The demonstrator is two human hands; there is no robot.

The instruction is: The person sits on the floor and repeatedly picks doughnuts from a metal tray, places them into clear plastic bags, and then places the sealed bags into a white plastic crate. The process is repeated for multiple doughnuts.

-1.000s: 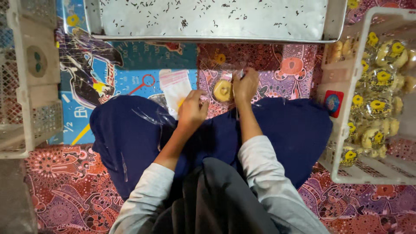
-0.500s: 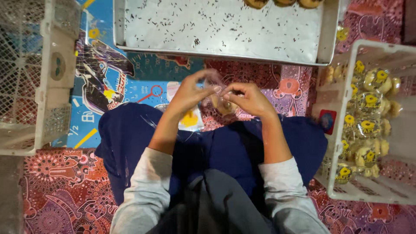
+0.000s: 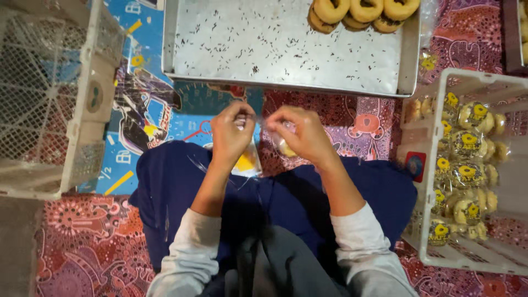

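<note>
On a patterned floor mat (image 3: 82, 242), near a tray (image 3: 286, 49), both hands, left hand (image 3: 231, 135) and right hand (image 3: 302, 135), pinch a clear bag (image 3: 278, 144) between them.

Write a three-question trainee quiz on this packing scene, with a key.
1. True or false: the metal tray is full of pastries.
2. Which crate holds the bagged pastries? A) left crate B) right crate
3. What do the left hand and right hand hold between them?

Key: 1. False, only a few ring pastries sit at its far edge. 2. B. 3. A clear plastic bag with a pastry inside.
</note>
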